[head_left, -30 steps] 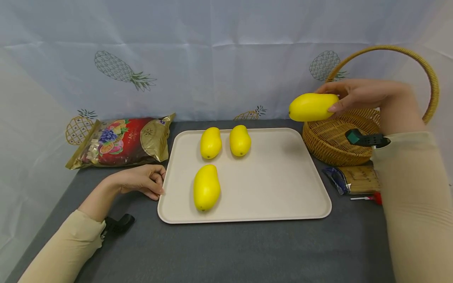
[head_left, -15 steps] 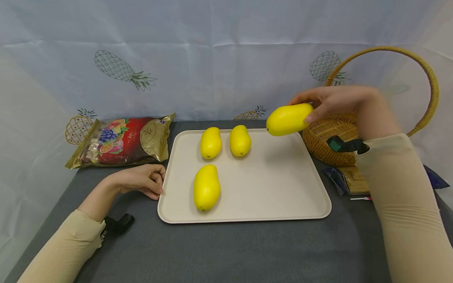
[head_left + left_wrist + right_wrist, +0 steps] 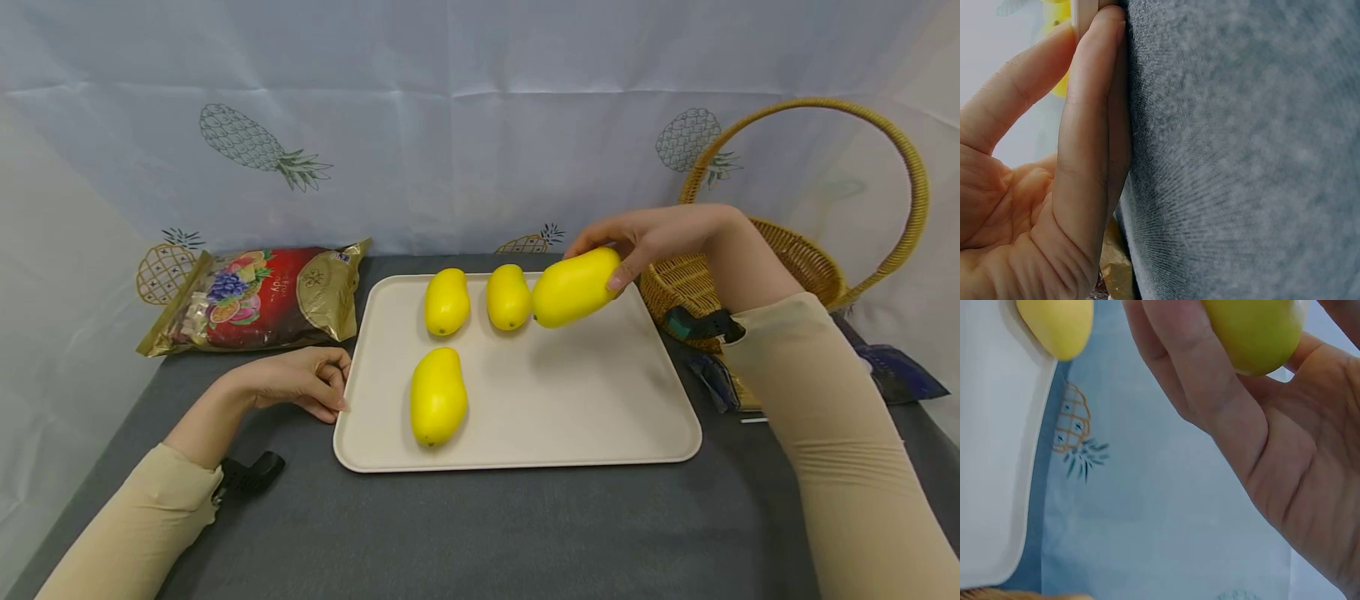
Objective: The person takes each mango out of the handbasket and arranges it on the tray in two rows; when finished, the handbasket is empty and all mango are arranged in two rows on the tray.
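My right hand (image 3: 648,237) grips a yellow mango (image 3: 573,287) above the back right part of the cream tray (image 3: 577,400), its tip pointing left and slightly down. In the right wrist view the held mango (image 3: 1257,334) sits between the thumb and fingers, partly cut off by the frame. Two mangoes, one at left (image 3: 447,302) and one at right (image 3: 508,297), lie side by side near the tray's back edge; another mango (image 3: 438,397) lies at front left. With thumb and fingertips, my left hand (image 3: 303,385) pinches the tray's left rim (image 3: 1085,19).
A wicker basket (image 3: 678,279) with a tall handle stands at the back right, partly behind the right arm. A red and gold candy bag (image 3: 262,298) lies at back left. Blue-wrapped packages (image 3: 896,373) and a white stick (image 3: 753,420) lie around the right forearm.
My right hand has carried the mango leftward and down, from beside the basket to over the tray. The left hand and the tray have stayed in place.
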The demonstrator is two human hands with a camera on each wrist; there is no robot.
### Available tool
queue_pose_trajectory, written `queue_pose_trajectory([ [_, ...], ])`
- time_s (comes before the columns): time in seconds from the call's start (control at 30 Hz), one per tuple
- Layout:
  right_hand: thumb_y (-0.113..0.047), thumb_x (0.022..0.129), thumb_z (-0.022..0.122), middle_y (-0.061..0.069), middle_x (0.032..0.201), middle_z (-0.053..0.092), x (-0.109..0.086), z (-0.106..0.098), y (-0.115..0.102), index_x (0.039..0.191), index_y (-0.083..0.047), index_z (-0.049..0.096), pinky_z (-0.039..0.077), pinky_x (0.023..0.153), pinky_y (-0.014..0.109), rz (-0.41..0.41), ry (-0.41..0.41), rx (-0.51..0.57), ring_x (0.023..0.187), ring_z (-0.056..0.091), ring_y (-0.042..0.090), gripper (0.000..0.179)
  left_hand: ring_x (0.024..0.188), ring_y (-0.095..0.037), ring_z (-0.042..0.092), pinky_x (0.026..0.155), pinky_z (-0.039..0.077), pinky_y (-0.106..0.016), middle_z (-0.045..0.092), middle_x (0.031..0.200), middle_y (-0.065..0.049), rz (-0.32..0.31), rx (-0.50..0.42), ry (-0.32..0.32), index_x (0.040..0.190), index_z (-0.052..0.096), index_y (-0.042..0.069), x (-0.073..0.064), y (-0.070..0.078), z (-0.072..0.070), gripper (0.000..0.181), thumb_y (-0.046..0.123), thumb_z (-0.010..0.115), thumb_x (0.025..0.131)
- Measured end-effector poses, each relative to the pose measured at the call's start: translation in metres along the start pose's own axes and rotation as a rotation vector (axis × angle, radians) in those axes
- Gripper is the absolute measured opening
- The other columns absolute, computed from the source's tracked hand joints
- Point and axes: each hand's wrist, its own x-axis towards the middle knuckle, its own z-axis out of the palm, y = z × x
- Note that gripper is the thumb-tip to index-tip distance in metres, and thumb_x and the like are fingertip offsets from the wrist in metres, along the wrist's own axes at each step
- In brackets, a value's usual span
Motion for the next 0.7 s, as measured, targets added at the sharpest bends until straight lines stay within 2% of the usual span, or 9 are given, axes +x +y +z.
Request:
queue_pose_trajectory([
  [0.23,-0.013,0.092,0.068,0.006,0.14,0.048,0.016,0.01,-0.003,0.145,-0.014,0.043,0.051,0.103,0.034,-0.026,-0.064,-0.026,0.122,0.051,0.028,0.059,0.073,-0.012,0.068,0.072,0.063,-0.029,0.063,0.08,-0.002,-0.001,-0.001,0.005,0.107,0.042,-0.004,-0.001,0.002,0.001,0.036,0.007,0.07,0.088],
  [0.5,-0.02,0.089,0.072,0.004,0.141,0.047,0.03,0.021,-0.007,0.141,-0.018,0.047,0.041,0.11,0.042,-0.045,-0.097,-0.074,0.129,0.044,0.026,0.057,0.073,-0.012,0.069,0.073,0.063,-0.029,0.063,0.08,-0.001,0.004,-0.006,0.0,0.107,0.042,-0.004,-0.002,0.002,0.001,0.036,0.007,0.07,0.088],
  [0.7,-0.019,0.09,0.072,0.005,0.141,0.048,0.041,0.029,-0.008,0.141,-0.014,0.047,0.038,0.113,0.042,-0.101,-0.143,-0.068,0.132,0.041,0.025,0.057,0.074,-0.013,0.069,0.073,0.063,-0.029,0.064,0.08,-0.001,0.006,-0.006,-0.004,0.107,0.042,-0.004,-0.002,0.002,0.001,0.036,0.007,0.07,0.088],
])
